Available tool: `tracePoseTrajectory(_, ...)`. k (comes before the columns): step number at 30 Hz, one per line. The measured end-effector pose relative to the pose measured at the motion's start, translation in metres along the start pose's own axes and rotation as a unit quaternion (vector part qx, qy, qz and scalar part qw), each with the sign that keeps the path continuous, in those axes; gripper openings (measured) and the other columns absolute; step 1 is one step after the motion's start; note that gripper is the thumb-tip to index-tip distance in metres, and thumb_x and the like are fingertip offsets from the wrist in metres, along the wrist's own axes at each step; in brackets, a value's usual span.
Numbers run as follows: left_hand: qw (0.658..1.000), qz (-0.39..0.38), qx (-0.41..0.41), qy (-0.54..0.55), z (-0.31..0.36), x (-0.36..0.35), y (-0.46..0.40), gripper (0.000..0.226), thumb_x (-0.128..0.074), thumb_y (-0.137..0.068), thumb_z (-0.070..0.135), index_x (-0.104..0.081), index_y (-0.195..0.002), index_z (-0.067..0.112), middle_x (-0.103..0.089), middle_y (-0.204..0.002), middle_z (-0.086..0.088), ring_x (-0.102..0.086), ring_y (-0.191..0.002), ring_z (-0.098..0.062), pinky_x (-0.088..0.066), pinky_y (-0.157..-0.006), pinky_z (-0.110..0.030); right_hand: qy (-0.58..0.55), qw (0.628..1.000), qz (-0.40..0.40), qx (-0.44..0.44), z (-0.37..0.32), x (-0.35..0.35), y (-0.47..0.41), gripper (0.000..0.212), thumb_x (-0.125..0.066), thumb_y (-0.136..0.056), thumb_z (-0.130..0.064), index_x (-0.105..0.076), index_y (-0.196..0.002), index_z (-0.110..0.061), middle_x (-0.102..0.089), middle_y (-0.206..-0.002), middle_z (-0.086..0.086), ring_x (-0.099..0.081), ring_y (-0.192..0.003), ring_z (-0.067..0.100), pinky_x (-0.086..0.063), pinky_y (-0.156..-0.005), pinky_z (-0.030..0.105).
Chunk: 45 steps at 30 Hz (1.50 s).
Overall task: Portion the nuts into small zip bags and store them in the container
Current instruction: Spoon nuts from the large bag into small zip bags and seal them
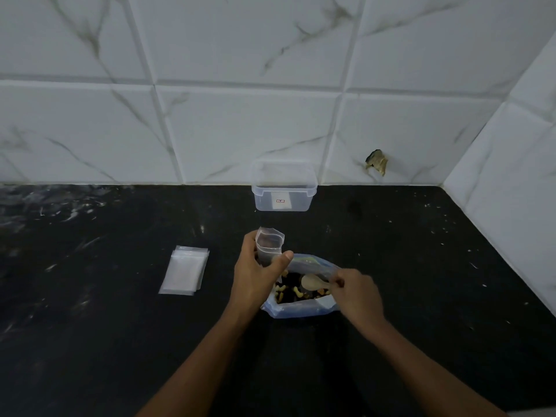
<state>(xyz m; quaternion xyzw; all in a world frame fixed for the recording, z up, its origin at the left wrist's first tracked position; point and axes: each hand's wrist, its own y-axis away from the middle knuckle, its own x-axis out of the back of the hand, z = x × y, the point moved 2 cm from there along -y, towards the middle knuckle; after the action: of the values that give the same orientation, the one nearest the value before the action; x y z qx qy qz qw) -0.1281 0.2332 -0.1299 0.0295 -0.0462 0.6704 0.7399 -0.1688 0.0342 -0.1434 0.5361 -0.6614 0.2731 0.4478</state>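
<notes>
Nuts [293, 291]: they sit inside the big bag on the counter, close to the person. Some are pale and curved, some are dark.
Big bag [301, 310]: a clear bag with a blue tint. Its mouth is wide open and it rests on the dark counter between the two hands.
Small zip bag [268, 245]: held upright, with its top open. It is just above the far left edge of the big bag. I cannot tell if any nuts are in it.
Left hand [255, 272]: fingers and thumb are curled round the small zip bag and grip it.
Spoon [314, 282]: a small pale spoon. Its bowl is over the nuts, inside the mouth of the big bag.
Right hand [356, 291]: the fingertips pinch the spoon's handle at the right side of the big bag.
Container [284, 189]: a clear plastic box with no lid on, standing by the wall, well behind the hands. It has a white label on the front.
Spare bags [185, 272]: a flat stack of small clear bags on the counter, to the left of the left hand.
Counter [90, 326]: black with pale specks.
Wall [210, 85]: white tiles with grey veins.
</notes>
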Motion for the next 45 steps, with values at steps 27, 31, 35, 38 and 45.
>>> tracePoseTrajectory(27, 0.999, -0.031, -0.015, 0.008, 0.005, -0.013, 0.006, 0.055, -0.08, -0.079, 0.02, -0.042, -0.112, 0.041, -0.057, -0.117, 0.015, -0.058, -0.105, 0.008, -0.05, -0.077, -0.011, -0.186, 0.966, 0.024, 0.18, -0.067, 0.032, -0.005, 0.01, -0.061, -0.093, -0.018, -0.071, -0.094, -0.019, -0.067, -0.078, -0.011, -0.064, -0.074, -0.001, -0.05, -0.068, 0.012)
tracePoseTrajectory(31, 0.995, -0.072, 0.0, 0.065, 0.006, -0.006, 0.004, 0.037, -0.07, -0.088, 0.014, -0.052, -0.118, 0.027, -0.065, -0.118, 0.006, -0.063, -0.11, -0.007, -0.055, -0.088, -0.028, -0.192, 0.96, 0.013, 0.204, -0.062, 0.042, -0.009, 0.01, -0.063, -0.091, -0.017, -0.073, -0.088, -0.018, -0.068, -0.08, -0.011, -0.062, -0.077, -0.001, -0.046, -0.067, 0.009)
tracePoseTrajectory(35, 0.991, -0.076, -0.012, 0.111, 0.012, 0.002, -0.003, 0.01, -0.058, -0.094, 0.006, -0.06, -0.104, 0.006, -0.072, -0.095, -0.001, -0.07, -0.091, -0.014, -0.057, -0.077, -0.025, -0.204, 0.957, -0.029, 0.204, -0.06, 0.052, -0.014, 0.01, -0.064, -0.09, -0.014, -0.073, -0.091, -0.018, -0.069, -0.083, -0.011, -0.065, -0.079, -0.002, -0.051, -0.07, 0.013)
tracePoseTrajectory(38, 0.99, -0.077, -0.017, 0.118, 0.015, 0.005, -0.008, 0.006, -0.061, -0.09, 0.01, -0.063, -0.095, 0.006, -0.07, -0.086, -0.004, -0.068, -0.083, -0.016, -0.058, -0.076, -0.028, -0.222, 0.953, -0.039, 0.201, -0.059, 0.056, -0.015, 0.01, -0.064, -0.09, -0.011, -0.073, -0.091, -0.015, -0.069, -0.08, -0.01, -0.066, -0.073, 0.0, -0.052, -0.069, 0.017)
tracePoseTrajectory(45, 0.992, -0.085, -0.015, 0.096, 0.016, 0.004, -0.015, 0.01, -0.062, -0.091, 0.004, -0.066, -0.085, 0.012, -0.07, -0.081, 0.0, -0.068, -0.081, -0.016, -0.056, -0.075, -0.03, -0.215, 0.95, -0.048, 0.22, -0.066, 0.054, -0.014, 0.01, -0.068, -0.087, -0.014, -0.071, -0.089, -0.024, -0.068, -0.08, -0.012, -0.063, -0.077, -0.002, -0.048, -0.068, 0.011)
